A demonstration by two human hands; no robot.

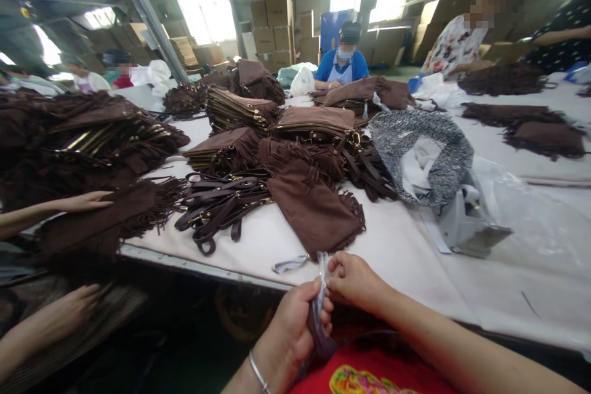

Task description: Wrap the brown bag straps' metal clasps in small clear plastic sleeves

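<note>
My left hand (300,317), with a bangle at its wrist, is wrapped around a strap (317,314) partly covered in clear plastic, below the table's front edge. The fingers of my right hand (344,277) pinch the upper end of that plastic wrap (322,261). Just beyond my hands lies a brown fringed pouch (311,206), its lower corner close to the wrap. A small wrapped strip (290,264) rests left of that corner. Dark straps with metal clasps (221,197) lie in a tangle further left.
Piles of brown fringed bags (318,120) fill the table's middle. A grey knitted roll (420,154) and a tape dispenser (475,228) stand at right, beside clear plastic (530,215). At left, a co-worker's hands (85,202) handle a brown bag (115,212). Other people sit across.
</note>
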